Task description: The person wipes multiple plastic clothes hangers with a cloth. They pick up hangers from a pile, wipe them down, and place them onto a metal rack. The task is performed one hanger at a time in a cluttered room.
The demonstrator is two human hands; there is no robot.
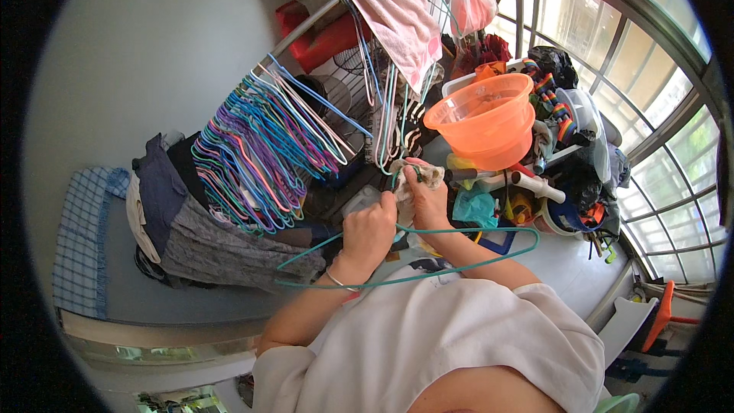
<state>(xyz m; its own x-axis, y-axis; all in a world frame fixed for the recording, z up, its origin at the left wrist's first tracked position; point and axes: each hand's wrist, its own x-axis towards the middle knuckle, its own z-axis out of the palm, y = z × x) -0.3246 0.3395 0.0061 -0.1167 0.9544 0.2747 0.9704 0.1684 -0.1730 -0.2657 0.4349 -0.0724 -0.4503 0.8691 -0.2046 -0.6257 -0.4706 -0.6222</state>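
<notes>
A green coated-wire clothes hanger [467, 232] is held in front of my chest, its bar slanting across both forearms. My left hand [370, 226] is closed around it near the neck, with the thumb up. Beside it, my right hand [429, 206] grips a crumpled off-white cloth [433, 176], which is bunched about the hanger's upper part. The hook end is partly hidden by the cloth and fingers. Just beyond my hands, pink and white hangers [385, 126] hang down close to the cloth.
Many coloured hangers [258, 155] crowd a metal rail [301, 28], beside dark hanging clothes [200, 229]. A pink towel [395, 11] hangs farther along. Stacked orange basins [481, 120] stand to the right, among bags and buckets, before a barred window [613, 40].
</notes>
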